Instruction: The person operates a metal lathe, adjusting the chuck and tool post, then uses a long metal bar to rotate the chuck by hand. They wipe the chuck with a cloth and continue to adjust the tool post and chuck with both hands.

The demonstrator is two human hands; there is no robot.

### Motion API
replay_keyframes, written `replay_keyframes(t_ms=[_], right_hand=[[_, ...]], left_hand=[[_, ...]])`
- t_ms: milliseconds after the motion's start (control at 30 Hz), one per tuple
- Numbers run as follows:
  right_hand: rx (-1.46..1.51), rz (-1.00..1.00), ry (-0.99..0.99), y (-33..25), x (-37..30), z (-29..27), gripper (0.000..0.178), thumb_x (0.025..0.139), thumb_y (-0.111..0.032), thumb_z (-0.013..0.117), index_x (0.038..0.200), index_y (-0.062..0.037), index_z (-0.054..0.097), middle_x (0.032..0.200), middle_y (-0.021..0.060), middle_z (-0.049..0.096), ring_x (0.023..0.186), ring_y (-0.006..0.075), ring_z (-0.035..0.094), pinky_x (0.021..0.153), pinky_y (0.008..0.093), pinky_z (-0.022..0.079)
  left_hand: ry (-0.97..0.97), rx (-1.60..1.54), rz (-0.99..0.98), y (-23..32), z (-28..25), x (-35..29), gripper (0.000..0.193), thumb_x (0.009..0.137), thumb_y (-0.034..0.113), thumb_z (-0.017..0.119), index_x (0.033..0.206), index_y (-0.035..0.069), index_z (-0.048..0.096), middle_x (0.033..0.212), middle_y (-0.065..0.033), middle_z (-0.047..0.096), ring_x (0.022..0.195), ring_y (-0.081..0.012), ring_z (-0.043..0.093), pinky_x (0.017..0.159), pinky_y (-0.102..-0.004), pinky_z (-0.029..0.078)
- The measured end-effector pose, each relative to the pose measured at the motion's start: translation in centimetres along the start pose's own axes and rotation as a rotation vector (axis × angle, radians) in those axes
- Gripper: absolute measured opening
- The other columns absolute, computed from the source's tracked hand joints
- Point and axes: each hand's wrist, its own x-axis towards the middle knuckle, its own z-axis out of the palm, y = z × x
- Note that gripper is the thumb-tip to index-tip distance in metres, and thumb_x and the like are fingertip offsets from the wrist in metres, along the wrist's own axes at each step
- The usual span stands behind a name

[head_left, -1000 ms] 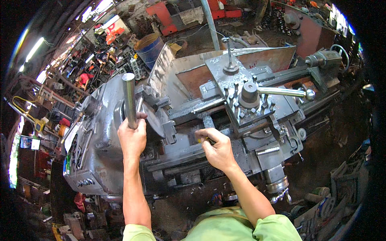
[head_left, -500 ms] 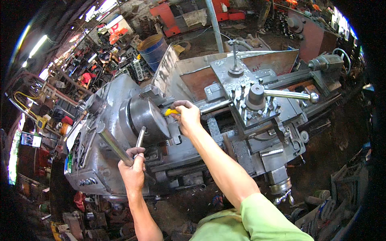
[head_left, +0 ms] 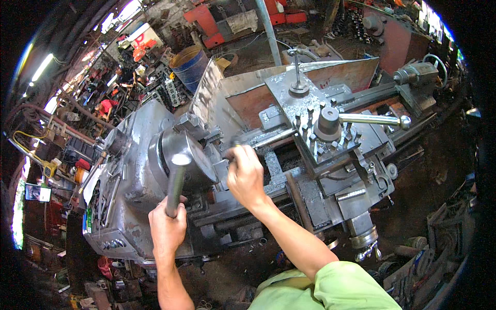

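My left hand (head_left: 167, 227) is wrapped round the thick metal bar handle (head_left: 176, 182) of what looks like a chuck key. The bar stands up in front of the lathe chuck (head_left: 188, 154), its bright end toward me; whether the key sits in the chuck is hidden. My right hand (head_left: 245, 173) is closed just right of the chuck's face, over the lathe bed, with blurred fingertips. What it holds, if anything, cannot be made out.
Right of my right hand stands the tool post (head_left: 328, 124) with its long lever, on a carriage strewn with metal chips. The tailstock (head_left: 416, 75) is at far right. Tools lie on the headstock (head_left: 137, 175). Behind stand a sheet-metal guard (head_left: 305, 85) and a blue drum (head_left: 188, 67).
The bar handle has swung from leaning left to nearly upright, with my left hand slightly lower. My right hand has drawn down from the chuck's face; the yellow piece in its fingers no longer shows.
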Motion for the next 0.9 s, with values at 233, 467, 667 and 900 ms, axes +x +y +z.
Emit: replay_keyframes(t_ms=[233,467,667,900], right_hand=[[0.084,-0.012,-0.064,-1.7,-2.7,-7.2,0.025,0.068,0.015,0.052,0.087,0.0005,0.059,0.085,0.0162,0.058,0.082,0.0362,0.057,0.074,0.0436,0.048],[0.082,0.026,-0.074,-2.2,-4.9,-12.2,0.021,0.073,0.007,0.055,0.09,-0.0015,0.063,0.091,0.0166,0.064,0.087,0.033,0.064,0.082,0.0385,0.053],[0.302,0.138,-0.089,-5.2,-7.0,-17.0,0.019,0.073,0.01,0.049,0.088,0.0025,0.059,0.083,0.013,0.06,0.08,0.0249,0.062,0.074,0.0351,0.049],[0.217,0.139,0.048,-10.8,-12.8,-29.2,0.017,0.085,0.013,0.053,0.092,0.0021,0.064,0.098,0.0104,0.066,0.096,0.0207,0.064,0.088,0.0337,0.05]], left_hand=[[-0.39,0.66,0.309,2.2,-2.8,3.5,0.025,0.073,0.015,0.068,0.098,0.017,0.073,0.085,-0.0156,0.067,0.078,-0.035,0.067,0.074,-0.0447,0.055],[-0.255,0.444,0.184,0.1,-2.8,2.6,0.035,0.07,0.012,0.074,0.105,0.013,0.07,0.092,-0.0159,0.07,0.089,-0.0368,0.065,0.083,-0.0444,0.05],[-0.074,0.343,0.007,2.4,-2.1,-0.3,0.037,0.086,0.029,0.065,0.107,-0.002,0.067,0.092,-0.0229,0.069,0.081,-0.039,0.064,0.075,-0.0454,0.049],[-0.089,0.113,0.081,-1.4,0.0,0.4,0.04,0.085,0.033,0.065,0.096,-0.006,0.069,0.09,-0.03,0.067,0.084,-0.0467,0.062,0.078,-0.0507,0.047]])
